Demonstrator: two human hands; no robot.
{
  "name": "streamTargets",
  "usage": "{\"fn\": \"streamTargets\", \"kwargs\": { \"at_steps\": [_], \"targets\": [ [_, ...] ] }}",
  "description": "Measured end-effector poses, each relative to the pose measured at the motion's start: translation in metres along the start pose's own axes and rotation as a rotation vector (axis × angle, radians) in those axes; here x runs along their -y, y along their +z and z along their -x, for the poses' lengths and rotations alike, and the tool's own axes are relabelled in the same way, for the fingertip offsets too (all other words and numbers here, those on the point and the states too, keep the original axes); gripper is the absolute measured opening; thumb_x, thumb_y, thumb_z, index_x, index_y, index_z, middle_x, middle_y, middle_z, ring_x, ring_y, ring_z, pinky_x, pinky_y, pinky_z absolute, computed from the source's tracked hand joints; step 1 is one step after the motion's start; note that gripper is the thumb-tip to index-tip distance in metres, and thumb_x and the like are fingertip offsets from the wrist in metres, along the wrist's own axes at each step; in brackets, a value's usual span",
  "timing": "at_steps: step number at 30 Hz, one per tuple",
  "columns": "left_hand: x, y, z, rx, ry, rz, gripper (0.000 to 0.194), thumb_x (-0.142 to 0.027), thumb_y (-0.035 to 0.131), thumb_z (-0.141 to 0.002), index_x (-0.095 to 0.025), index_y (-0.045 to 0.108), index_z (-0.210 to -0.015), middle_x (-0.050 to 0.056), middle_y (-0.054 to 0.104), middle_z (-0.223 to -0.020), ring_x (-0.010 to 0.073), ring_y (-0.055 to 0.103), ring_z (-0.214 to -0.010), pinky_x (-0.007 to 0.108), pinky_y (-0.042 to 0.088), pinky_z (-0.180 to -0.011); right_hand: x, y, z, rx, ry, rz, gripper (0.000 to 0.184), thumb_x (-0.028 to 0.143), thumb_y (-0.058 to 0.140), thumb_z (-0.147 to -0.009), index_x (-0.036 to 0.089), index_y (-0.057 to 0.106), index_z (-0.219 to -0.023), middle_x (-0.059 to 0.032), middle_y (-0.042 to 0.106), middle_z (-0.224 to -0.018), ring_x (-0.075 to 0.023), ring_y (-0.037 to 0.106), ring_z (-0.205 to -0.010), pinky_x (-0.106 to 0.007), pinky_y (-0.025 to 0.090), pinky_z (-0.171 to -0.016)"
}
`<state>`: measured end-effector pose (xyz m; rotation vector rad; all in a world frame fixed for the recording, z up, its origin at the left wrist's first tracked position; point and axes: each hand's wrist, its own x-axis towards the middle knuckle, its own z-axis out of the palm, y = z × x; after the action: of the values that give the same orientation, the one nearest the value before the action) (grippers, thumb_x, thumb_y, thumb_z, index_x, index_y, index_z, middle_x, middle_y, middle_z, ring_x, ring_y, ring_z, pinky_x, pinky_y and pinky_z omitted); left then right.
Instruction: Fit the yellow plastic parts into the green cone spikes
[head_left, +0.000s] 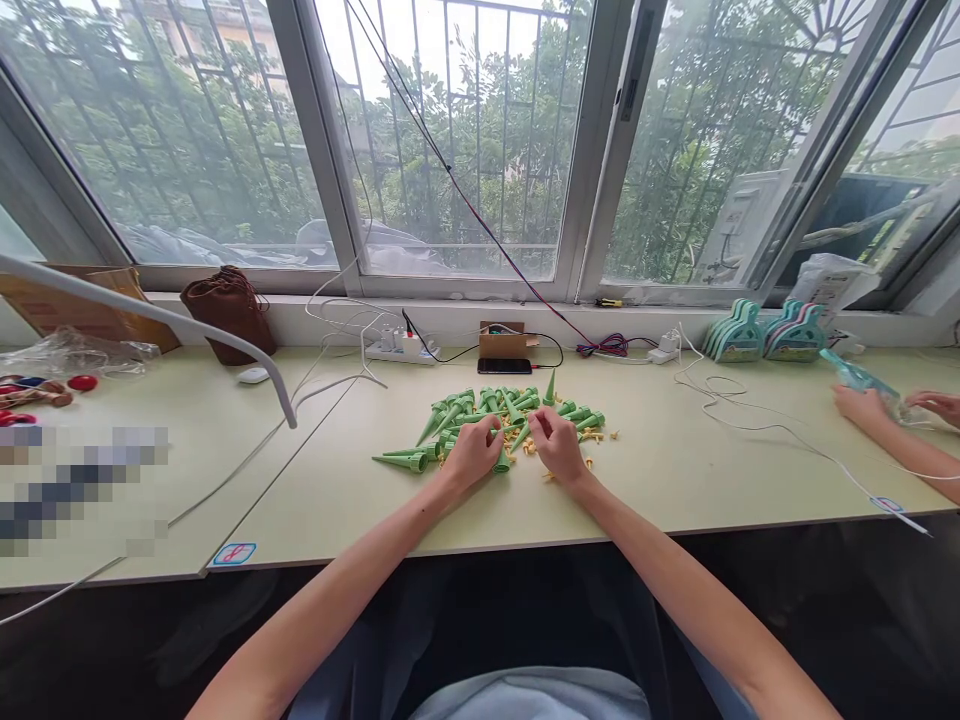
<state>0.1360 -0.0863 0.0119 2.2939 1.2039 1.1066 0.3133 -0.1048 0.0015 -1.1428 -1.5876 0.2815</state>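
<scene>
My left hand (474, 450) is closed, its curled fingers on a green plastic spike (501, 463) whose wide end shows below them. Close by on the right, my right hand (556, 445) has its fingertips pinched together; whatever is in them is too small to make out. A pile of similar green spikes (487, 400) lies just beyond both hands, and one green spike (550, 388) stands upright with its point up. Small yellow plastic pieces (592, 436) are scattered among the spikes and around my right hand.
Behind the pile are a phone (504, 367) and a small cardboard box (502, 345). A power strip (401, 347) and brown pouch (231, 315) stand left. White cables (780, 428) cross the right side, near green hangers (735, 332) and another person's hands (862, 405).
</scene>
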Motion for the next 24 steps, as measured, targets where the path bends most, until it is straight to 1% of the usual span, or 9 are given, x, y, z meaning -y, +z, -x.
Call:
{"fn": "streamTargets", "kwargs": {
  "at_steps": [3, 5, 7, 12, 16, 24],
  "targets": [
    [0.0, -0.001, -0.001, -0.052, 0.004, 0.006, 0.014, -0.026, 0.05, -0.088, -0.018, 0.057, -0.079, -0.003, 0.051, -0.053, 0.011, 0.043, -0.047, 0.023, 0.033, -0.055, -0.003, 0.0, 0.0, 0.005, -0.008, 0.037, 0.021, 0.034, 0.049, -0.092, 0.021, 0.049, -0.076, 0.0033, 0.048, -0.056, -0.0132, 0.044, -0.049, -0.026, 0.035, -0.052],
    [0.001, -0.001, -0.002, -0.096, 0.001, 0.005, 0.015, -0.027, 0.05, -0.088, -0.018, 0.058, -0.079, -0.002, 0.055, -0.058, 0.0106, 0.045, -0.048, 0.023, 0.035, -0.056, -0.005, 0.001, 0.0, 0.018, -0.007, 0.078, 0.017, 0.031, 0.05, -0.091, 0.021, 0.05, -0.077, 0.0032, 0.049, -0.056, -0.0137, 0.045, -0.049, -0.026, 0.036, -0.053],
    [0.001, -0.001, -0.003, -0.115, -0.007, 0.005, 0.014, -0.027, 0.051, -0.088, -0.018, 0.058, -0.08, -0.002, 0.059, -0.062, 0.0104, 0.047, -0.05, 0.023, 0.036, -0.058, -0.008, 0.001, 0.0, 0.037, -0.011, 0.12, 0.015, 0.029, 0.051, -0.089, 0.021, 0.051, -0.076, 0.0028, 0.05, -0.055, -0.014, 0.047, -0.049, -0.026, 0.036, -0.053],
    [-0.001, -0.001, -0.002, -0.086, -0.013, 0.029, 0.016, -0.028, 0.05, -0.088, -0.018, 0.058, -0.079, -0.002, 0.059, -0.063, 0.0105, 0.048, -0.051, 0.023, 0.036, -0.056, -0.011, 0.001, 0.002, 0.116, -0.03, 0.232, 0.016, 0.024, 0.052, -0.084, 0.02, 0.052, -0.069, -0.0001, 0.057, -0.062, -0.0138, 0.05, -0.055, -0.025, 0.036, -0.055],
    [-0.003, -0.002, -0.001, -0.077, -0.009, 0.039, 0.017, -0.028, 0.049, -0.089, -0.018, 0.058, -0.078, -0.002, 0.059, -0.063, 0.0101, 0.047, -0.05, 0.023, 0.036, -0.054, -0.012, 0.002, 0.003, 0.197, -0.014, 0.321, 0.014, 0.023, 0.054, -0.081, 0.019, 0.053, -0.068, 0.0004, 0.058, -0.062, -0.0134, 0.05, -0.057, -0.024, 0.033, -0.054],
    [-0.005, -0.002, -0.001, -0.064, -0.011, 0.044, 0.018, -0.027, 0.05, -0.089, -0.018, 0.057, -0.076, -0.002, 0.058, -0.062, 0.0096, 0.046, -0.05, 0.023, 0.035, -0.054, -0.01, 0.002, 0.004, 0.261, 0.017, 0.404, 0.007, 0.023, 0.057, -0.079, 0.019, 0.054, -0.073, 0.0008, 0.06, -0.065, -0.0137, 0.05, -0.06, -0.023, 0.029, -0.054]
  ]
}}
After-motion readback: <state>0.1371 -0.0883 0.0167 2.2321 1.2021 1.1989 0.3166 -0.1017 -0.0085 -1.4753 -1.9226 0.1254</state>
